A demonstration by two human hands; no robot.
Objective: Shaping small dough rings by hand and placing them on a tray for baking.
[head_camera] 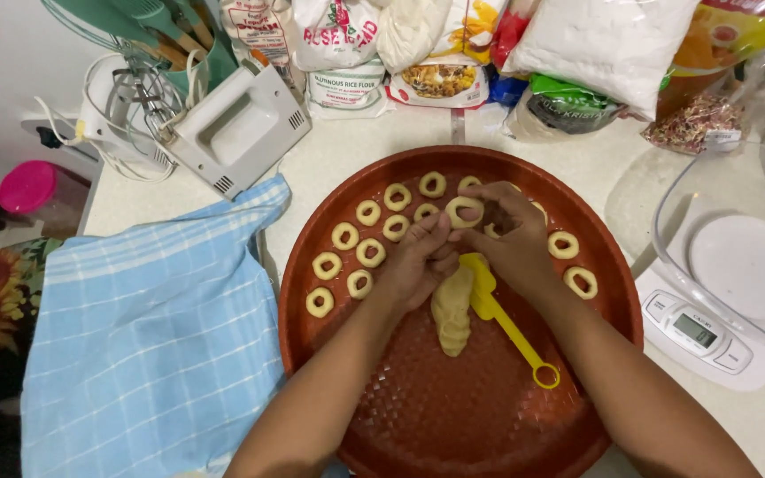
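Shaping a dough ring [463,211] w/ both hands over the round red tray [489,425], we see the left hand [420,262] and right hand [508,237] meeting near the tray's middle-top, fingertips of both pinched on that ring, so both are closed on it. Ring sits raised at the fingers, just above the tray's floor. Finished rings [356,252] lie in rows on the tray's left part, w/ a few more at right [574,265], apart from each other. A dough lump [452,312] lies on the tray below the hands, touching a yellow plastic scoop [506,319] beside it. Left of the tray: blue checked cloth [152,336], and a white hand mixer [232,128] behind that. Right: kitchen scale [710,336] w/ clear bowl on top. Flour bags [347,62] etc. line the back of the counter.
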